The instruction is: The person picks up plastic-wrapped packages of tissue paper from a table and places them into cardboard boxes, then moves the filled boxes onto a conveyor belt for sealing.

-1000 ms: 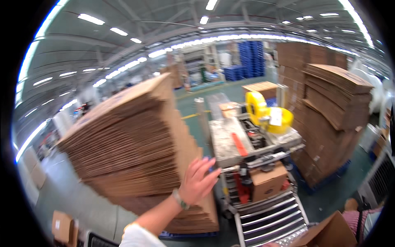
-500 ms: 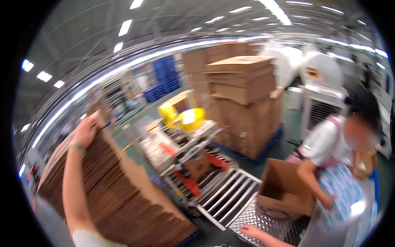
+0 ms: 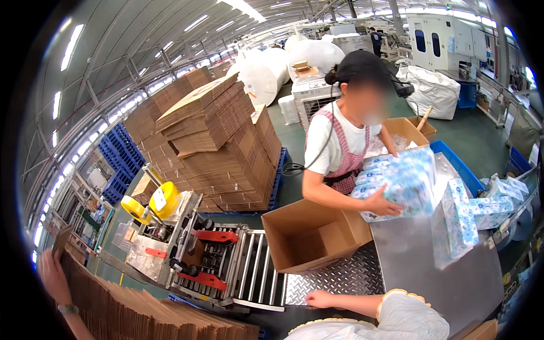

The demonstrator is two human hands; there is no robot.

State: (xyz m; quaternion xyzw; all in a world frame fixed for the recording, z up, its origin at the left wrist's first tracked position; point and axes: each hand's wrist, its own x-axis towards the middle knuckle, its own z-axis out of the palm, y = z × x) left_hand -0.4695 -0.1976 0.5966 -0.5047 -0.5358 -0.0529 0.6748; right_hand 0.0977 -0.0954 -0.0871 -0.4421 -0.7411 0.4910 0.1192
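Observation:
At the far left, my left hand (image 3: 54,279) is closed at the edge of a flattened cardboard carton (image 3: 61,242), which stands up from the stack of flat cartons (image 3: 141,309) beside my forearm. My right hand (image 3: 321,298) is loosely curled, with nothing visible in it, over the near part of the diamond-plate metal surface (image 3: 345,277). Just beyond it stands an open, empty cardboard box (image 3: 317,235). Across the table, a co-worker (image 3: 348,130) holds a large pack of blue-and-white wrapped packets (image 3: 396,181) with both hands beside that box.
A carton taping machine (image 3: 170,243) with yellow tape rolls and a roller conveyor (image 3: 258,266) lies left of the box. Tall carton stacks (image 3: 226,158) stand behind. More wrapped packs (image 3: 462,221) lie on the steel table (image 3: 419,266) at right, near a blue bin (image 3: 456,167).
The view has swung right. My left hand and the carton stack now sit lower at the left edge. The co-worker has raised the wrapped pack toward the open box.

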